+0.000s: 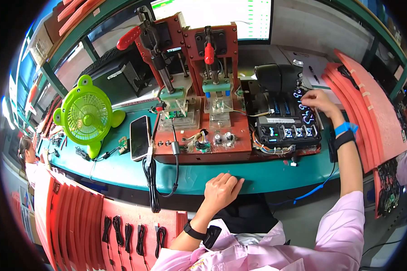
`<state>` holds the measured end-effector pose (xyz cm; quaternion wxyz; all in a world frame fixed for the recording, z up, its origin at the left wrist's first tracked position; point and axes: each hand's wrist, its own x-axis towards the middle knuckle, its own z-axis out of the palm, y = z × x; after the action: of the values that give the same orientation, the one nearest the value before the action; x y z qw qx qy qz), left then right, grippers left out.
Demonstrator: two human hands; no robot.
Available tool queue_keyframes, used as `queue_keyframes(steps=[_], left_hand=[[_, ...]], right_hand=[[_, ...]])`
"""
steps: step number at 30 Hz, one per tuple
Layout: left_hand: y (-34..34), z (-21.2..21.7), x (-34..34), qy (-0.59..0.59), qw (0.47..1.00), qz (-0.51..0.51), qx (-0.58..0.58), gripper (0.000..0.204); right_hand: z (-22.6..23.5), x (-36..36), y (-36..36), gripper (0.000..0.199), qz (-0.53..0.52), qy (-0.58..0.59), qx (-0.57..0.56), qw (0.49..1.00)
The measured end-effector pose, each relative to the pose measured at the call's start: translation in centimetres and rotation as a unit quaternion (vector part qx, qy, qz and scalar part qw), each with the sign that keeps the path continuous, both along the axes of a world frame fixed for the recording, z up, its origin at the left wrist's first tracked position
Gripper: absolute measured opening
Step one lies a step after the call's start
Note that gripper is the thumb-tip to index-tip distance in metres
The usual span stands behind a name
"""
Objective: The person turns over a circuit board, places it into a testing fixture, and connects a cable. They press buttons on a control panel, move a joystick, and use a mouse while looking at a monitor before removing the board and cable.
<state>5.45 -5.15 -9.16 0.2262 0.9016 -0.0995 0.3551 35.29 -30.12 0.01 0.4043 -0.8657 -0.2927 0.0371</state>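
My right hand [320,102] reaches over the right side of a black control panel [282,115] with lit knobs, switches and a lever. Its fingertips are pinched together at a small knob [303,107] on the panel's right edge and partly cover it. My left hand [223,191] is curled into a loose fist at the front edge of the green table, with nothing seen in it. To the panel's left stands a red test fixture [203,156] with two toggle clamps, one red handle [129,38] tilted up and the other handle [209,53] hanging upright.
A green fan [87,116] and a phone [140,137] sit left of the fixture, near a coiled black cable [152,180]. Red foam sheets are stacked at right [366,113] and lower left [72,221], the latter holding several cables. Behind, a monitor [253,18] glows.
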Motion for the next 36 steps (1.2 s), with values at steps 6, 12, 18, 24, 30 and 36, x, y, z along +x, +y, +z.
queue_keyframes(steps=[6,12,18,24,30,36], left_hand=[[-0.2,-0.1,0.0,0.014,1.000,0.006,0.020,0.030],[-0.2,0.0,0.1,0.007,1.000,-0.012,0.006,0.030],[0.1,0.3,0.0,0.021,1.000,-0.004,0.005,0.030],[-0.1,0.0,0.1,0.028,1.000,0.001,0.007,0.030],[0.0,-0.1,0.1,0.031,0.999,-0.015,-0.003,0.029],[-0.3,0.5,0.4,0.054,0.998,-0.023,-0.019,0.027]], right_hand=[[-0.6,1.9,0.4,0.019,-0.030,0.125,0.053,0.990],[0.0,3.3,0.6,0.024,-0.013,0.178,0.040,0.983],[0.4,3.9,1.8,0.023,-0.076,0.171,0.057,0.981],[-0.4,7.0,1.4,0.018,-0.101,0.169,-0.006,0.980],[1.2,5.1,-0.7,0.016,-0.239,-0.064,-0.034,0.968],[10.5,-1.2,-2.5,0.022,-0.239,-0.519,-0.181,0.801]])
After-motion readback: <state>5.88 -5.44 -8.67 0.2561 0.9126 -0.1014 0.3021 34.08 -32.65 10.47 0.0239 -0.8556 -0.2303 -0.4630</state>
